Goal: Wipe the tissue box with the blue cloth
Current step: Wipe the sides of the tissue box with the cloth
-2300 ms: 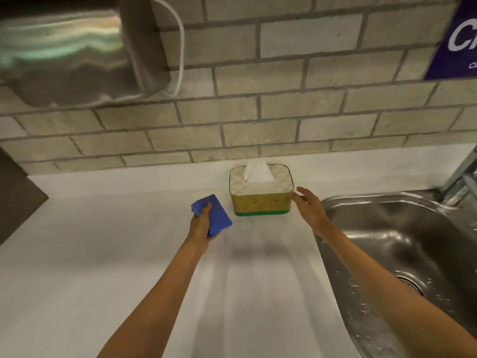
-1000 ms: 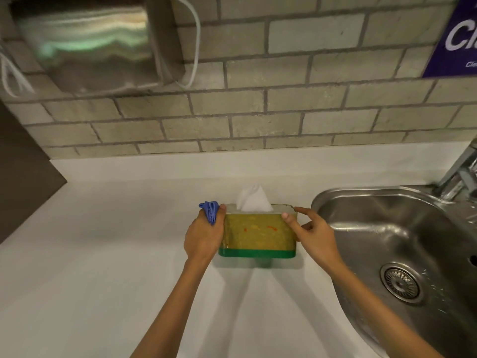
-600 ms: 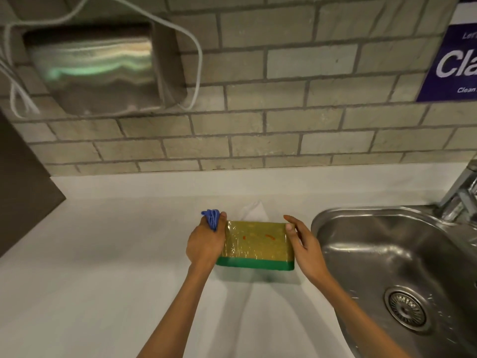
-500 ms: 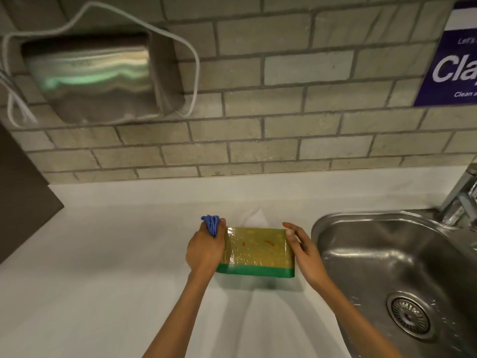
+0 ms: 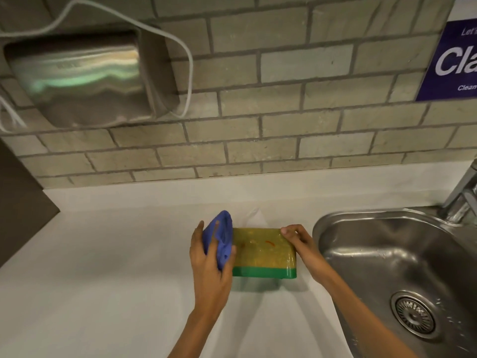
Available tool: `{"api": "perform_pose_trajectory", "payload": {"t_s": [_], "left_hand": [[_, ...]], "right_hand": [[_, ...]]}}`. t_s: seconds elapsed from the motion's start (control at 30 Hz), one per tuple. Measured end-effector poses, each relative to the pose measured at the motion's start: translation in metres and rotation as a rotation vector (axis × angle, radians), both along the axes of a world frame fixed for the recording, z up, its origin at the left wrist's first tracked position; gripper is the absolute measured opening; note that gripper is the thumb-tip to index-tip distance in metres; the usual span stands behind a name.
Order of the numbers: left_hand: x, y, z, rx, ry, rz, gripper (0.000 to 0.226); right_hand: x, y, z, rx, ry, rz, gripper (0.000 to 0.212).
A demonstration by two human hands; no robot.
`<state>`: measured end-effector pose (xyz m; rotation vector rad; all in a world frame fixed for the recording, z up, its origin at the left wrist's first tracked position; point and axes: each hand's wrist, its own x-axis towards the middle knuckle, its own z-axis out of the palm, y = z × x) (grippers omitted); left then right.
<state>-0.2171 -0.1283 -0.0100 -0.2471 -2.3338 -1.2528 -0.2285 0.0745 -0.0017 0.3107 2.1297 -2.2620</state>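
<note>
Head view: one tissue box (image 5: 263, 250), yellow-sided with a green band at its near edge, tipped back on the white counter (image 5: 103, 280) so a broad yellow face points up; one white tissue (image 5: 254, 217) poking out behind it. One blue cloth (image 5: 220, 239), bunched, pressed against the left end of the box. Two bare hands. Left hand (image 5: 210, 267) closed around the cloth, thumb on its near side, fingers behind. Right hand (image 5: 300, 244) gripping the right end of the box, fingertips on the upper far corner.

One steel sink (image 5: 387, 254) just right of the box, with one round drain (image 5: 414, 315) and one tap (image 5: 462, 200) at the right edge. Grey brick wall (image 5: 258, 99) behind. One steel wall unit (image 5: 82, 78) upper left with a white cable (image 5: 189, 65) looping past. One purple sign (image 5: 454, 58) upper right, cut off by the frame.
</note>
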Motion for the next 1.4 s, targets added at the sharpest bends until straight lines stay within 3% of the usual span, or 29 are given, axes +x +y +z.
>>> {"api": "perform_pose_trajectory", "payload": {"t_s": [0.1,0.27,0.47,0.57,0.67,0.73,0.83,0.93,1.0,1.17,1.27,1.4], "left_hand": [[0.007,0.005,-0.011,-0.123,0.046,-0.069,0.068],[0.004,0.022,-0.001,-0.055,-0.098,0.097,0.072],[0.007,0.014,-0.021,-0.411,0.102,0.082,0.050],[0.018,-0.001,-0.029,-0.363,0.148,-0.005,0.060],[0.015,0.002,-0.019,-0.098,0.008,0.010,0.059],[0.005,0.013,-0.008,-0.045,-0.063,0.085,0.059],[0.001,0.026,-0.004,-0.259,-0.025,0.077,0.058],[0.008,0.014,-0.026,-0.422,0.169,0.002,0.061],[0.012,-0.001,-0.036,-0.415,0.217,-0.042,0.065],[0.007,0.014,-0.019,-0.214,0.051,0.047,0.058],[0.005,0.034,-0.013,-0.340,0.093,0.037,0.047],[0.014,0.025,-0.025,-0.443,0.219,-0.064,0.050]], "right_hand": [[-0.002,-0.003,0.002,0.030,-0.013,0.005,0.025],[-0.002,-0.003,0.000,0.017,-0.035,0.003,0.030],[-0.005,0.001,-0.001,0.047,-0.061,-0.026,0.047],[-0.006,0.003,-0.002,0.045,-0.066,-0.029,0.053],[-0.006,0.003,-0.001,0.064,-0.064,-0.023,0.056],[-0.006,0.003,-0.002,0.067,-0.071,-0.022,0.056],[-0.007,0.007,-0.003,0.060,-0.072,-0.049,0.058],[-0.009,0.010,-0.005,0.076,-0.081,-0.051,0.062],[-0.010,0.012,-0.007,0.081,-0.089,-0.039,0.063],[-0.010,0.011,-0.006,0.091,-0.087,-0.040,0.064],[-0.010,0.009,-0.006,0.090,-0.089,-0.058,0.064],[-0.009,0.009,-0.004,0.065,-0.085,-0.050,0.066]]}}
